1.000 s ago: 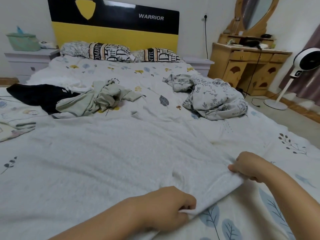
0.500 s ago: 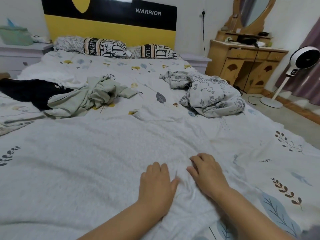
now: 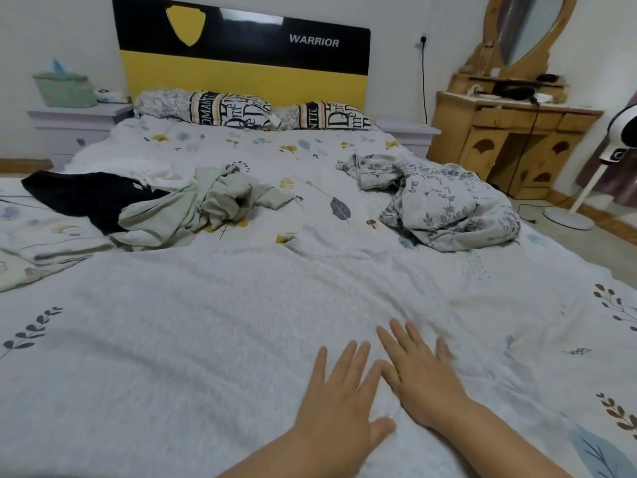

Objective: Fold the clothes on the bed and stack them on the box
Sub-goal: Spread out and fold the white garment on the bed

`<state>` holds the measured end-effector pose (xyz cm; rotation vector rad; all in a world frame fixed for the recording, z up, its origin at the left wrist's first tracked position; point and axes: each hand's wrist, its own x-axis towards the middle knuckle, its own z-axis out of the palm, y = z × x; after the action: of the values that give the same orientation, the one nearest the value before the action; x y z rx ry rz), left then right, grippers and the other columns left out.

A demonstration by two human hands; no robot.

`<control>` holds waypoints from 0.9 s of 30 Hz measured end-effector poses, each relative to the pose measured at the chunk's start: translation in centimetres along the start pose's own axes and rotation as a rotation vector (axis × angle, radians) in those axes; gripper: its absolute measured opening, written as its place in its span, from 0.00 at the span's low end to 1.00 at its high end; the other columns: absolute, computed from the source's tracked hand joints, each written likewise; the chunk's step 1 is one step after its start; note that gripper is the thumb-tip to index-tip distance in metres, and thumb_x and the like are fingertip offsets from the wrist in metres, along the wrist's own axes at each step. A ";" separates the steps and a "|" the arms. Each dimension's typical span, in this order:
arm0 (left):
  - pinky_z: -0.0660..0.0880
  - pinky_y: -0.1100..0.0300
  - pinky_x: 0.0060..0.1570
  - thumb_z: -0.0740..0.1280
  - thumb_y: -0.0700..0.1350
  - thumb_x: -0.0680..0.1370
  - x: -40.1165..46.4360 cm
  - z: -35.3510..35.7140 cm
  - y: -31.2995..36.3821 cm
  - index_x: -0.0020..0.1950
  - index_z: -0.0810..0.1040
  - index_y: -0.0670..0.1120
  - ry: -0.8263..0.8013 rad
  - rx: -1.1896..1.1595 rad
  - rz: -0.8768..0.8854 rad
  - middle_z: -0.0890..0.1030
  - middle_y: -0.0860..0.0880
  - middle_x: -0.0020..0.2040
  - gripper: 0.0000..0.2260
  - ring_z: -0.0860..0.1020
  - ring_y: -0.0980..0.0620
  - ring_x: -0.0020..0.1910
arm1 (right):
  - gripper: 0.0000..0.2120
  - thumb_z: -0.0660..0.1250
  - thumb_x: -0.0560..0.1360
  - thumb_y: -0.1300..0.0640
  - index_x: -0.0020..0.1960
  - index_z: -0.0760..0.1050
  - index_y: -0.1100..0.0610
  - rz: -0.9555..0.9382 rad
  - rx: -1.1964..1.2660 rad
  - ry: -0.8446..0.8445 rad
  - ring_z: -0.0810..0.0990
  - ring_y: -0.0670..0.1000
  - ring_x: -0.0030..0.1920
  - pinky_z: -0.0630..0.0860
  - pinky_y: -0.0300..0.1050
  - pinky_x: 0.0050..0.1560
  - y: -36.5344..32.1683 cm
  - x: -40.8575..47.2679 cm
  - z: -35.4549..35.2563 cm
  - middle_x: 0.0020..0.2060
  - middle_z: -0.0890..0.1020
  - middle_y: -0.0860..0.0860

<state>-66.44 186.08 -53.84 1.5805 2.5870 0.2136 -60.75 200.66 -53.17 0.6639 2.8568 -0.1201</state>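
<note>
Head view, white garment (image 3: pixel 206 339): spread flat on the bed (image 3: pixel 568 305), directly under both hands, long axis running left to right.
Left hand (image 3: pixel 339 398): fingers straight, pressed flat.
Right hand (image 3: pixel 422 377): likewise, touching the left.
Surroundings: green garment (image 3: pixel 206 205), black garment (image 3: pixel 86 194) and floral garment (image 3: pixel 448 208) lie well beyond; nothing obstructs.

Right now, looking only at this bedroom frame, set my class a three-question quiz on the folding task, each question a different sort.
1. True or false: both hands lie flat with straight fingers on the white garment.
2. Which lies nearest the black garment? A) pale green garment B) floral garment C) fan
3. Fill in: the word printed on the headboard is ____.

Key: 1 true, as the left hand and right hand press it; 2 A; 3 WARRIOR.
</note>
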 end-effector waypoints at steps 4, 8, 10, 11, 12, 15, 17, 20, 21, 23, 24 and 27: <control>0.30 0.49 0.68 0.27 0.71 0.52 0.6 -1.1 -0.7 0.77 0.42 0.50 -0.226 -0.132 0.008 0.38 0.50 0.77 0.55 0.35 0.51 0.75 | 0.41 0.31 0.72 0.29 0.76 0.53 0.51 0.017 0.041 -0.029 0.51 0.52 0.76 0.49 0.58 0.73 -0.5 1.4 -1.4 0.75 0.53 0.44; 0.65 0.55 0.65 0.41 0.65 0.70 3.8 -3.6 -4.2 0.64 0.73 0.50 0.315 -0.102 -0.066 0.73 0.48 0.65 0.35 0.71 0.50 0.65 | 0.13 0.57 0.79 0.53 0.59 0.76 0.53 0.090 0.298 0.344 0.73 0.55 0.60 0.69 0.46 0.57 0.0 5.3 -5.9 0.58 0.78 0.53; 0.64 0.58 0.62 0.47 0.58 0.75 6.1 -4.9 -7.9 0.65 0.71 0.50 0.322 -0.148 -0.217 0.72 0.50 0.64 0.25 0.70 0.49 0.64 | 0.13 0.57 0.78 0.56 0.59 0.76 0.55 0.108 0.366 0.375 0.73 0.56 0.60 0.70 0.46 0.56 0.3 8.2 -7.7 0.58 0.79 0.54; 0.63 0.57 0.62 0.50 0.54 0.78 7.3 -5.5 -9.8 0.67 0.69 0.49 0.250 -0.177 -0.304 0.70 0.49 0.66 0.21 0.68 0.48 0.65 | 0.14 0.57 0.79 0.57 0.60 0.76 0.56 0.116 0.373 0.368 0.73 0.56 0.60 0.71 0.47 0.56 0.4 9.8 -8.3 0.58 0.78 0.54; 0.64 0.56 0.62 0.54 0.51 0.80 8.3 -5.8 -11.6 0.68 0.68 0.49 0.220 -0.178 -0.372 0.69 0.48 0.67 0.18 0.67 0.47 0.65 | 0.15 0.57 0.79 0.57 0.61 0.75 0.56 0.128 0.382 0.360 0.74 0.56 0.61 0.71 0.47 0.57 0.5 11.5 -8.8 0.59 0.78 0.55; 0.66 0.54 0.60 0.56 0.48 0.80 10.8 -6.2 -16.2 0.70 0.66 0.46 0.242 -0.167 -0.448 0.69 0.46 0.67 0.18 0.68 0.46 0.65 | 0.17 0.56 0.79 0.57 0.66 0.72 0.58 0.173 0.393 0.346 0.73 0.57 0.63 0.70 0.48 0.61 0.8 16.4 -9.2 0.63 0.76 0.56; 0.67 0.55 0.59 0.57 0.47 0.80 12.8 -5.9 -18.1 0.69 0.67 0.46 0.251 -0.225 -0.475 0.69 0.45 0.67 0.18 0.69 0.45 0.65 | 0.18 0.56 0.79 0.58 0.68 0.70 0.61 0.195 0.394 0.342 0.71 0.58 0.65 0.69 0.48 0.62 0.7 19.2 -9.2 0.66 0.74 0.58; 0.68 0.54 0.58 0.57 0.50 0.81 15.7 -5.7 -20.0 0.67 0.69 0.44 0.286 -0.340 -0.546 0.72 0.44 0.65 0.17 0.70 0.43 0.63 | 0.18 0.55 0.80 0.59 0.68 0.68 0.64 0.218 0.379 0.338 0.69 0.59 0.66 0.67 0.46 0.61 0.3 22.9 -8.4 0.66 0.72 0.59; 0.68 0.54 0.57 0.56 0.51 0.81 16.6 -5.5 -20.4 0.66 0.70 0.43 0.297 -0.365 -0.551 0.73 0.44 0.64 0.18 0.71 0.43 0.62 | 0.18 0.55 0.80 0.59 0.67 0.68 0.64 0.223 0.358 0.330 0.70 0.59 0.66 0.68 0.46 0.60 0.3 24.0 -8.1 0.66 0.72 0.59; 0.67 0.55 0.54 0.54 0.53 0.81 18.1 -5.0 -20.9 0.63 0.71 0.43 0.312 -0.377 -0.550 0.75 0.44 0.62 0.17 0.72 0.43 0.60 | 0.16 0.54 0.81 0.58 0.64 0.70 0.64 0.241 0.316 0.318 0.72 0.59 0.63 0.69 0.45 0.57 0.4 26.2 -7.4 0.64 0.73 0.60; 0.67 0.55 0.53 0.53 0.53 0.82 18.9 -4.9 -21.1 0.62 0.72 0.43 0.313 -0.386 -0.554 0.75 0.44 0.61 0.18 0.72 0.43 0.59 | 0.15 0.54 0.81 0.58 0.62 0.71 0.64 0.256 0.312 0.321 0.73 0.59 0.62 0.69 0.45 0.54 0.5 27.0 -7.2 0.63 0.74 0.60; 0.65 0.56 0.54 0.49 0.52 0.82 20.9 -5.0 -21.3 0.62 0.71 0.39 0.294 -0.453 -0.581 0.74 0.41 0.61 0.21 0.72 0.43 0.60 | 0.14 0.59 0.79 0.54 0.58 0.74 0.63 0.280 0.311 0.363 0.75 0.59 0.58 0.67 0.44 0.46 0.7 28.4 -6.8 0.59 0.77 0.60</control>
<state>-95.35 194.75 -52.92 0.6569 2.7940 0.9453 -86.62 214.25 -52.77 1.2574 3.0713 -0.4479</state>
